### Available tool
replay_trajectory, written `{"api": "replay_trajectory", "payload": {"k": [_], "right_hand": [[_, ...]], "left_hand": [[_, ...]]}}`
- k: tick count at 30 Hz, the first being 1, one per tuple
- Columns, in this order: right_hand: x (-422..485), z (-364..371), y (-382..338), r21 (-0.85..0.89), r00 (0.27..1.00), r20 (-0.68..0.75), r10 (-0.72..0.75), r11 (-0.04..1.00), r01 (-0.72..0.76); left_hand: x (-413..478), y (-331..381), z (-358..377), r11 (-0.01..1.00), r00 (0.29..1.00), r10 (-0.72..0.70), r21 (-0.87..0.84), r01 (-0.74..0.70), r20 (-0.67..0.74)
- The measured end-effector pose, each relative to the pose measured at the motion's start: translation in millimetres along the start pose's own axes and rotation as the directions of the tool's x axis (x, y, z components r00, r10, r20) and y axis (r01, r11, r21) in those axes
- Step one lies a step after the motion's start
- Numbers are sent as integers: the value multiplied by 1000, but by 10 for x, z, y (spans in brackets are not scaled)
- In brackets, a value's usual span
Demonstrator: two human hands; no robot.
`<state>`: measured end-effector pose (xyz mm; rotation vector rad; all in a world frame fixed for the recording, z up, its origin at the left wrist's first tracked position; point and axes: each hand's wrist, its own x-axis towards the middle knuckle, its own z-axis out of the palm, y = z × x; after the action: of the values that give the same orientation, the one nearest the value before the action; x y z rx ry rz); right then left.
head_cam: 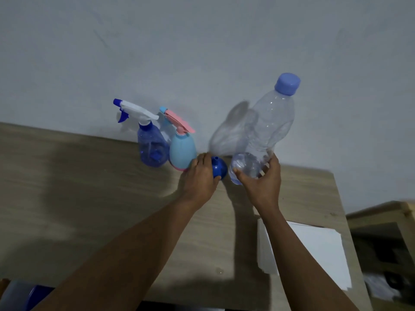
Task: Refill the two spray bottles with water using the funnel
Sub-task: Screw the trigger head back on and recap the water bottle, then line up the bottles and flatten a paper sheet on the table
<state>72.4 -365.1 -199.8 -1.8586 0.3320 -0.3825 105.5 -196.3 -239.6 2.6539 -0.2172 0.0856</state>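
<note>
Two spray bottles stand against the wall on the wooden table (89, 187): a clear blue one (151, 147) with a white and blue trigger head, and to its right a light blue one (182, 151) with a pink trigger. A dark blue funnel (219, 168) lies upside down, spout up, just right of them. My left hand (198, 178) rests over the funnel, fingers wrapped on its left side. A tall clear water bottle (267, 129) with a blue cap on stands to the right. My right hand (260, 180) grips its base.
A stack of white paper (314, 250) lies near the table's right front edge. Beyond that edge stands a wooden shelf unit (381, 232). A blue object (36, 297) shows at the bottom left. The white wall runs directly behind the bottles.
</note>
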Motion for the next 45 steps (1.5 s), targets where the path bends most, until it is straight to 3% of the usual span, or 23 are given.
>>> {"api": "replay_trajectory", "payload": {"k": [2,4,7,16,21,24,28,32,37,45], "right_hand": [[-32,-14,-14,-14,1000,3,-13,1000,13],[-70,-37,-15,-37,1000,-8,-25,999,24],[-86,-41,-7,-38,1000,-9,-23,999,23],[1,105,-3,-36,999,38,-15,999,17],[-61,45,-27,-47,996,72,46,998,-43],[-263,-183,-111,-49,997,44,65,997,-63],[-610,-814,-81,-120,991,-108,75,989,-88],[-853,-1606,107,-341,982,-184,38,935,-99],[-889,-2222,418,-570,994,-31,104,815,-103],[-795,-2473,732,-498,958,140,252,854,-152]], "left_hand": [[-98,46,7,998,998,-26,-53,23,-62],[-223,76,37,999,994,41,1,-41,-104],[-320,42,135,987,989,142,77,-138,-48],[-204,-89,88,991,994,72,104,-80,80],[-349,-94,-20,997,997,75,16,-75,-11],[-500,68,-104,996,995,71,-45,-75,-74],[-738,467,-172,986,995,80,-145,-88,-60],[-973,898,-190,964,985,171,-210,-164,16],[-1157,1297,-86,979,981,164,-143,-148,103],[-1353,1544,259,993,988,-70,102,56,139]]}}
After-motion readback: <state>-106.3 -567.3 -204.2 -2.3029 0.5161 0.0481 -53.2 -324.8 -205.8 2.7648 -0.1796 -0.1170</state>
